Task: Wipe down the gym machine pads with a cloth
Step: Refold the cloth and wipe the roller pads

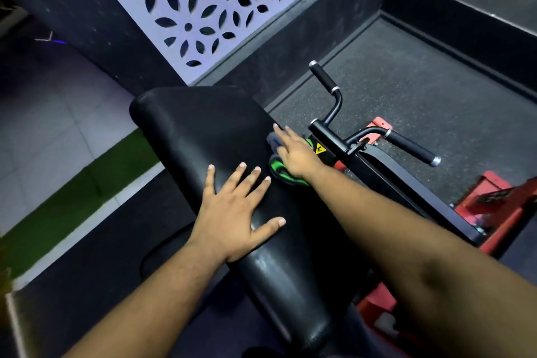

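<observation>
Beyond your fingers you see a pale lattice panel (215,3) cut with leaf-shaped holes, set in a dark wall (96,26). Just past your right fingertips a black handlebar (343,113) stands, one grip (323,75) angled upward, the other grip (412,148) reaching right, with a yellow warning sticker (320,148) at its base. Speckled rubber flooring (421,87) spreads behind it. Red frame parts (491,206) sit to the right of your fingers. To their left lie a green turf strip (75,189) and grey tiles (43,131).
</observation>
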`<state>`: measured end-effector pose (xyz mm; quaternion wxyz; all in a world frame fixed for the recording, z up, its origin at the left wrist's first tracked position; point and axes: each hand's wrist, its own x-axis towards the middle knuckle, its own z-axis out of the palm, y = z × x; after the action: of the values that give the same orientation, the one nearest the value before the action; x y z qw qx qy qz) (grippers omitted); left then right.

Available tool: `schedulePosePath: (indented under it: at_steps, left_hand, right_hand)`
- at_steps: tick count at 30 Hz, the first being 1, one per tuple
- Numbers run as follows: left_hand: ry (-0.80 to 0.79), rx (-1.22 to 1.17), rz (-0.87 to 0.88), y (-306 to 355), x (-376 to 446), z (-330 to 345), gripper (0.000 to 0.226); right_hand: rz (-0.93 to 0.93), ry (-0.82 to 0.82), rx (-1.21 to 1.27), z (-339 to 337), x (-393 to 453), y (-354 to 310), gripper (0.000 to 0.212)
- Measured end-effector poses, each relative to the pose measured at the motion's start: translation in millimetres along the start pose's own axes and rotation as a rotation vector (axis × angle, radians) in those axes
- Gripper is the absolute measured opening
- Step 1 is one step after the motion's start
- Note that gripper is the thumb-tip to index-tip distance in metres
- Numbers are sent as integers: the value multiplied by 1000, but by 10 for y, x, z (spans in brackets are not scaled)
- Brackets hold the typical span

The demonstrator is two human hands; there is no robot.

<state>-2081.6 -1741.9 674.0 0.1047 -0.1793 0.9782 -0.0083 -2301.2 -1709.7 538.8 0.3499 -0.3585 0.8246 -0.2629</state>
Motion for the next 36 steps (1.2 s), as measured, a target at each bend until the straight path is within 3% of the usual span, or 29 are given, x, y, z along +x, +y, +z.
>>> schedulePosePath:
  at_steps: [3, 6, 9, 12, 16, 19, 23, 27, 32, 36]
  left_hand:
    - [6, 0, 1, 2, -15, 3, 90]
    - [-1, -6, -8, 0, -43, -11, 93]
    - [-6, -17, -13, 15, -52, -14, 95]
    - [3, -47, -6, 18, -72, -29, 98]
    - [33, -69, 39, -25, -97, -33, 100]
    - [83, -127, 73, -60, -96, 17, 101]
    - [59, -132, 265, -316, -179, 45, 110]
    - [28, -80, 374, -753, -221, 81, 100]
    - [27, -13, 444, -1035, -99, 41, 107]
    - [81, -7, 474, -1265, -5, 107, 101]
  right_hand:
    - [-48, -38, -21, 0, 80, 69, 68]
    - [-77, -80, -83, -36, -454, 455, 76]
    - [2, -117, -125, -72, -1309, 986, 78]
    - [149, -59, -81, -111, -2057, 1077, 73]
    - [101, 43, -21, 31, -2233, 283, 80]
    - [35, 52, -5, 158, -2274, -380, 73]
    - [125, 130, -278, 273, -2949, -552, 72]
    - [340, 281, -588, 521, -3401, -742, 76]
    - [265, 431, -680, 801, -2615, -1384, 78]
    - [227, 385, -620, 662, -2130, -1625, 83]
